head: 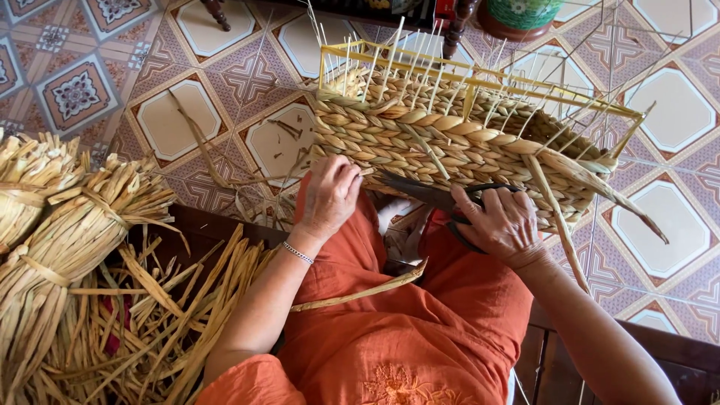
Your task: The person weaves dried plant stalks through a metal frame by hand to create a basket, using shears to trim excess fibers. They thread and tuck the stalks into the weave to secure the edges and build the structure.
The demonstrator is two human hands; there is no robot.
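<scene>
— Where is the basket right now?

— The half-woven basket point(450, 135) lies on its side across the person's lap, over the orange clothing point(390, 330), with its far side out above the patterned tile floor point(675, 112). Thick braided straw covers its lower part; bare yellow frame rods point(420, 64) and thin uprights stick out above the weave.

— And the left hand?

— The left hand point(328, 196) is pressed against the near left corner of the basket, fingers curled in. Its grip looks pinched narrow on a strand at the weave's edge, though the strand itself is too small to make out. A thin bracelet point(298, 253) sits on that wrist.

— The right one?

— The right hand point(504, 223) holds a pair of dark scissors point(427, 193), fingers through the handles, grip closed around them. The blades point left, towards the left hand, lying just under the basket's lower edge.

— Anything loose nearby?

— One flat straw strand point(360, 292) lies across the lap below the hands. A longer braid end point(630, 210) trails off the basket's right corner. To the left, tied bundles of dried straw point(67, 232) lie next to a scattered heap of loose strips point(172, 315).
</scene>
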